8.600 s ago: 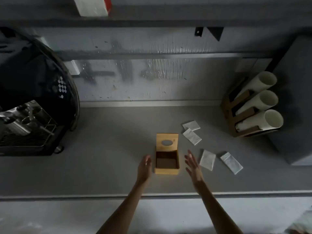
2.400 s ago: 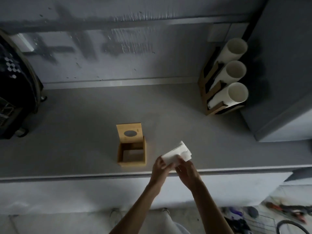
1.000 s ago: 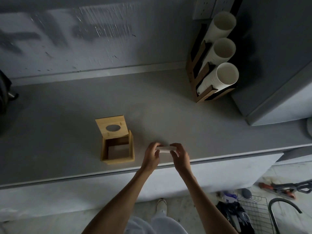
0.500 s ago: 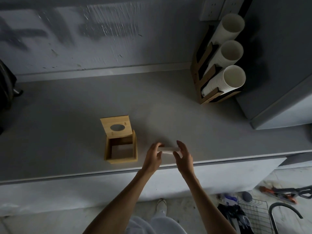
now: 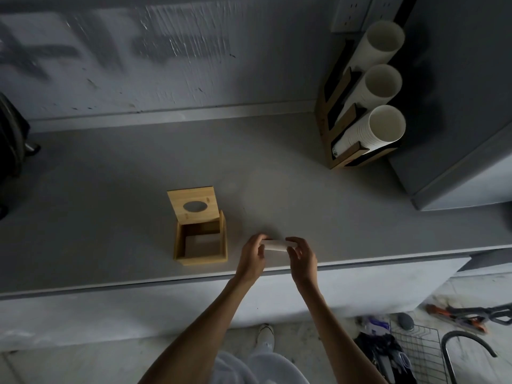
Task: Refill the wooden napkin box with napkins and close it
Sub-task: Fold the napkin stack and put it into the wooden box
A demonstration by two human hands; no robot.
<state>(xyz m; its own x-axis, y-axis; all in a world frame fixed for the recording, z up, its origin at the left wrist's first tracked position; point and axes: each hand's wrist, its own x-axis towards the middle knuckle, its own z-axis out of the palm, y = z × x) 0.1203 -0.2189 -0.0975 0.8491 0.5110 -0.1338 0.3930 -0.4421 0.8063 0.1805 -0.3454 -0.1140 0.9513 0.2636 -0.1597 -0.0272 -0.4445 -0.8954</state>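
Note:
The wooden napkin box [image 5: 201, 259] stands on the grey counter near its front edge. Its hinged lid [image 5: 194, 207], with an oval hole, is tipped back and open. A pale sheet shows at the bottom inside the box. To the right of the box, a white stack of napkins [image 5: 275, 245] is held edge-on just above the counter, between my left hand [image 5: 252, 257] at its left end and my right hand [image 5: 300, 256] at its right end. Both hands are apart from the box.
A wooden rack with three stacks of white paper cups [image 5: 368, 106] stands at the back right, beside a grey cabinet [image 5: 457, 112]. A dark machine [image 5: 11, 151] sits at the far left. A wire basket [image 5: 415, 350] and tools lie on the floor.
Over the last second both hands stay on the napkin stack right of the box, squaring it. The loose napkins seen on the counter much earlier are gathered into this stack.

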